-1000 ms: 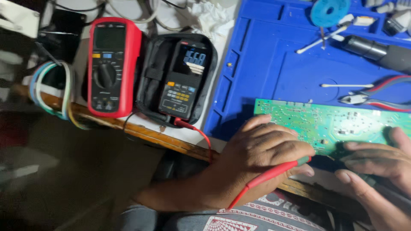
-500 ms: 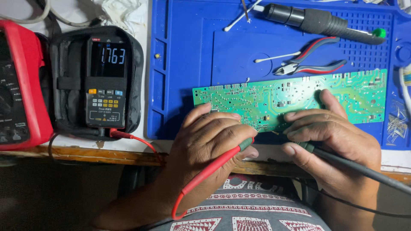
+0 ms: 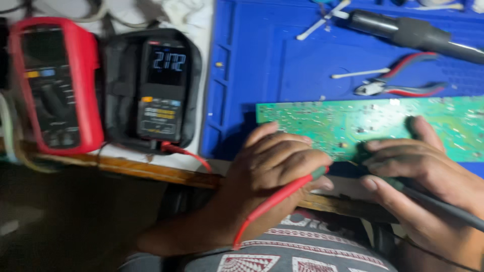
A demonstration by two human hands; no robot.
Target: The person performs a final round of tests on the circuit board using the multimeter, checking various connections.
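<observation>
**Two test probes applied to one circuit board**

The left hand, at lower centre of the frame, is closed around one red test probe; fingers curl fully over the shaft, and the tip end sits at the lower edge of the green circuit board. The right hand, at lower right, is closed around one black test probe, whose tip is hidden under the fingers; the thumb rests on the board surface.

The single board lies flat, long side horizontal, on one blue work mat in the right half of the frame, near the mat's lower edge.

Above the board, on the mat: one pair of red-handled cutters, one cotton swab just left of them, and one dark cylindrical tool at upper right.

Left of the mat stand two multimeters: one black multimeter with lit display, lying in an open black case, and one red multimeter at far left. One red lead leaves the black meter's lower end.
</observation>
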